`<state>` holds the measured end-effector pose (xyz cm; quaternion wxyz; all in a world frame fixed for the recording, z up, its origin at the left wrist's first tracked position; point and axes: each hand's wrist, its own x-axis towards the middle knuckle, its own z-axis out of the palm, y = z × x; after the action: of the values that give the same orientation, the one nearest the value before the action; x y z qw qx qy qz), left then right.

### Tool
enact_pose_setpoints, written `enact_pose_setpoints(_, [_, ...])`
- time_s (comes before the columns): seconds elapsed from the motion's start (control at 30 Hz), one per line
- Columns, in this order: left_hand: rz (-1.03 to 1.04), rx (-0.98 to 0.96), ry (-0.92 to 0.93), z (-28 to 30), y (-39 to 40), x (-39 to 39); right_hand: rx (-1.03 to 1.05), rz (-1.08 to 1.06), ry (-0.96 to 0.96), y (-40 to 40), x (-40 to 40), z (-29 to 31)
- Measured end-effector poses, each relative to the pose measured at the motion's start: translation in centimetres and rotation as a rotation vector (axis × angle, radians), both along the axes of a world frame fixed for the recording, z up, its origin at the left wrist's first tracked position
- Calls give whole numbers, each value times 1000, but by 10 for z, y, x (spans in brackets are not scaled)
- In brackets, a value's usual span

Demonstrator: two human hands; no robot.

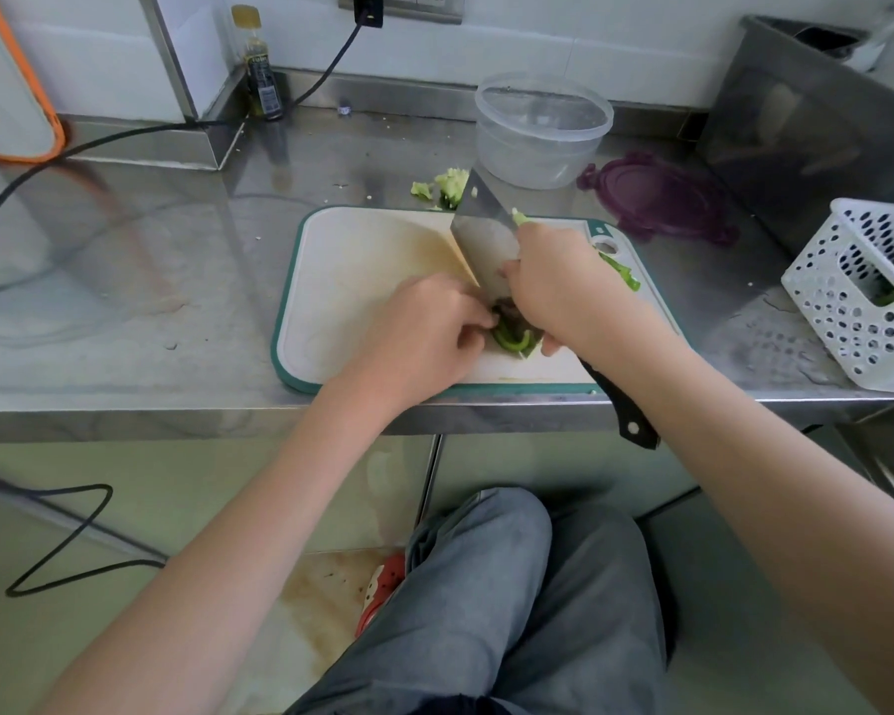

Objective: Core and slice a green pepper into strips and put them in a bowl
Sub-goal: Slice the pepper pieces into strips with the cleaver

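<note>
On the board (362, 281), near its 6 o'clock edge, lies the pepper (512, 340), a small green piece between both hands. The left hand (429, 327) pinches it with curled fingers from the 9 o'clock side. The right hand (558, 286) grips the knife (486, 240) close to the blade, and the black handle sticks out under the wrist toward 5 o'clock. The blade stands on the pepper. Some strips (621, 273) lie at 3 o'clock of the right hand. The core (447, 185) rests on the surface (176, 281) at 12 o'clock of the board, beside the bowl (540, 129). A purple lid (656, 196) and a white basket (863, 291) are at 3 o'clock.
</note>
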<state>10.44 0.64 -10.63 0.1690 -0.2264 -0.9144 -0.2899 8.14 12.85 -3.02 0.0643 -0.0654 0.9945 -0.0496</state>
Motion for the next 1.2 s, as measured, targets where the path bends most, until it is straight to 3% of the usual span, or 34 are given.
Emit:
enact_pose_setpoints(0.13, [-67,-75,122,-2,1,1,-46,-22,104,-4,3,-8])
enact_pose_setpoints(0.27, [-87,-63,98,1,2,2,-49,25,166,-18,5,-7])
enact_pose_setpoints(0.57, [-50,-75,106,3,4,2,-61,-48,66,12,-4,-5])
enact_pose_setpoints(0.93, [3,211,-7,5,-2,4,-267,-54,77,41,-16,15])
enact_pose_setpoints(1.2, [-32,24,-37,3,0,4,-185,35,16,25,-8,23])
